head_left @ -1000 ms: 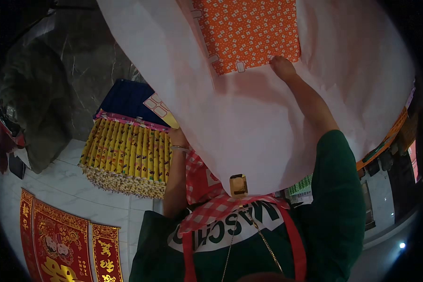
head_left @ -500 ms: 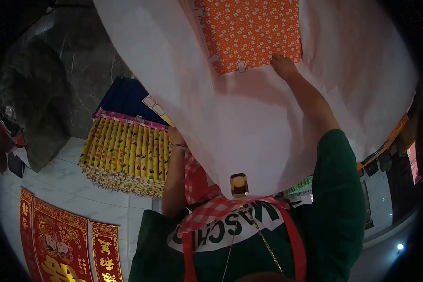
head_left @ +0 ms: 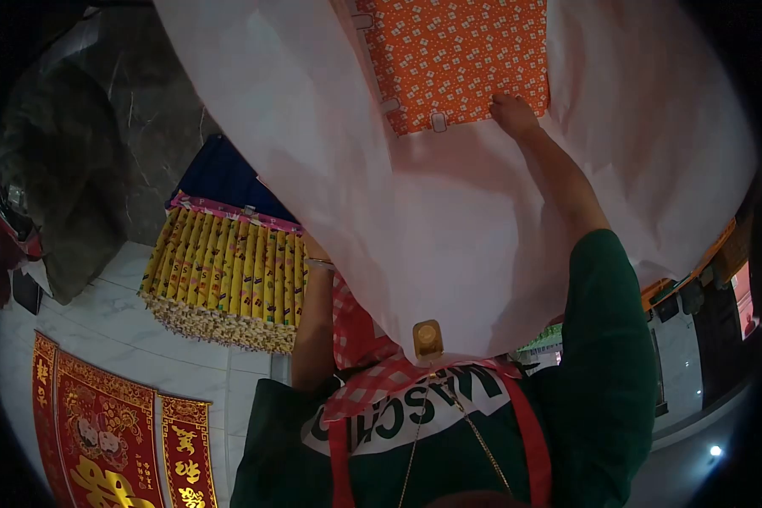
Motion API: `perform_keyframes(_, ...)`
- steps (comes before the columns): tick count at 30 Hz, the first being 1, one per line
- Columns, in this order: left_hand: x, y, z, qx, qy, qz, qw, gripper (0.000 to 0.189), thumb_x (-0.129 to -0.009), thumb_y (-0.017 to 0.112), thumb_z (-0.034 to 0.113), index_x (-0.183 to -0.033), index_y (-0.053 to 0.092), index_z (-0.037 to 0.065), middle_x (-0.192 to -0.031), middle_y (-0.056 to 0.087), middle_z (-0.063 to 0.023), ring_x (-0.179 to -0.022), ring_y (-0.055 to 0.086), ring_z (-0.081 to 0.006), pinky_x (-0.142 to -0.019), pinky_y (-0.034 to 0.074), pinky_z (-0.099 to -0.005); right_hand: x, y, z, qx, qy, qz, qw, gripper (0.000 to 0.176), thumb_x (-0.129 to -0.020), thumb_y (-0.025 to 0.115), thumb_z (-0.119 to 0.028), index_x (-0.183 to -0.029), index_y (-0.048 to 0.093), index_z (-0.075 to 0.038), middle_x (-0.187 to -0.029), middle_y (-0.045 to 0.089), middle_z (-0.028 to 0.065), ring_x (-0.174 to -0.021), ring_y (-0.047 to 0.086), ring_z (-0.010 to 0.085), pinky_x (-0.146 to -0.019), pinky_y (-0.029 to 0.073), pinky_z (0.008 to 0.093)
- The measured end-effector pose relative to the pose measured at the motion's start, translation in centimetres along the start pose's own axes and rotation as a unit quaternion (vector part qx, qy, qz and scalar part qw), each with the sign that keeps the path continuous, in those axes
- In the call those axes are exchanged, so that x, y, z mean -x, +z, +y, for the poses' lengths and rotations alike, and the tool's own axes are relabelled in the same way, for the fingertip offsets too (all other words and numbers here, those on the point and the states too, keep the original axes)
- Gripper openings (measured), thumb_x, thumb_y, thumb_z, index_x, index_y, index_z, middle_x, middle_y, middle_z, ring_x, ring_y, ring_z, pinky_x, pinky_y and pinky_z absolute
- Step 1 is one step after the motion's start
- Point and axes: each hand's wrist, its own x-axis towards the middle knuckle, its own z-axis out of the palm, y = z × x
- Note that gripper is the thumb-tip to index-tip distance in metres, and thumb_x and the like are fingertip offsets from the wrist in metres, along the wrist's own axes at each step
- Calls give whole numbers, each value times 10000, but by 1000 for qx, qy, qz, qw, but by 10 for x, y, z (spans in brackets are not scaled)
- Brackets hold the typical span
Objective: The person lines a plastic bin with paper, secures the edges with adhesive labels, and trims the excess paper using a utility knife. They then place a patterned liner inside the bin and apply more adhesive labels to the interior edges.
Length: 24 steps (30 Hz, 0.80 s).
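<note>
Beside the yellow rolls (head_left: 229, 267), the left hand (head_left: 315, 249) is now covered further by the white sheet (head_left: 474, 237), leaving its fingers' state unclear; on that sheet, the orange paper (head_left: 466, 68) is touched at its edge by the right hand (head_left: 516, 116), fingers curled together

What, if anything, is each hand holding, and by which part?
Right hand meets the orange patterned piece at its near edge; gripping or only touching is unclear. Left hand, mostly hidden behind the pale sheet: cannot tell.
</note>
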Motion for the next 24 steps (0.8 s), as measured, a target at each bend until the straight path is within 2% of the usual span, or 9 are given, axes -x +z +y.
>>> perform_keyframes(2,-3,-2,1,-9,-1,3,1000,223,-817,528,138,-921,581,-51,-837,619,-88,-674,571,-177,-589,452,-299,-2,9,0,26,-46,132,990,122,-770,470,-140,-810,569,-81,-956,500,59,-914,508,230,-779,414,382)
perform_keyframes(6,-8,-3,2,-29,-2,6,1000,223,-817,530,139,-921,581,-51,-837,618,-87,-675,571,-175,-590,452,-298,-3,15,-1,27,-26,166,985,109,-754,488,-129,-811,567,-80,-952,490,72,-923,501,243,-780,410,385)
perform_keyframes(8,-11,-4,2,-39,-3,6,999,223,-816,531,139,-921,581,-51,-837,618,-86,-676,570,-174,-590,452,-297,-3,18,2,18,-67,227,971,108,-749,493,-123,-814,560,-69,-946,484,92,-928,497,257,-769,417,389)
perform_keyframes(11,-6,-7,-4,-52,-12,5,999,222,-816,532,140,-920,581,-50,-836,617,-86,-677,570,-173,-591,452,-296,-2,9,8,-5,-75,142,987,102,-742,498,-114,-808,562,-68,-915,497,87,-884,520,267,-771,422,386)
perform_keyframes(15,-10,-7,-7,-68,-16,4,998,222,-816,534,141,-920,581,-50,-836,617,-85,-678,569,-171,-592,451,-295,-1,3,15,-107,-82,145,980,104,-726,507,-107,-804,565,-70,-881,538,86,-840,546,273,-746,438,381)
perform_keyframes(17,-9,-7,-4,-76,-16,5,997,222,-816,535,141,-919,582,-50,-836,617,-84,-678,568,-170,-592,451,-295,-5,9,18,-144,-45,97,984,108,-710,504,-102,-794,566,-75,-866,575,84,-821,560,280,-720,449,386)
perform_keyframes(21,-5,-12,-7,-94,-26,8,995,222,-815,537,142,-919,582,-49,-836,616,-83,-679,568,-168,-593,451,-293,-2,8,22,-98,-64,110,987,127,-725,474,-104,-808,566,-75,-860,594,107,-815,566,290,-688,457,405)
perform_keyframes(23,-5,-11,-9,-100,-30,7,995,222,-815,539,142,-919,582,-49,-835,616,-83,-680,567,-167,-594,451,-293,1,-2,20,-117,83,128,981,157,-740,454,-113,-842,569,-77,-824,596,120,-774,571,309,-685,457,414)
perform_keyframes(24,-5,-10,-9,-103,-31,7,994,222,-815,539,142,-919,582,-49,-835,616,-82,-680,567,-167,-594,451,-293,5,-6,19,-117,84,128,981,157,-740,454,-113,-842,569,-77,-824,596,120,-774,571,309,-685,457,414)
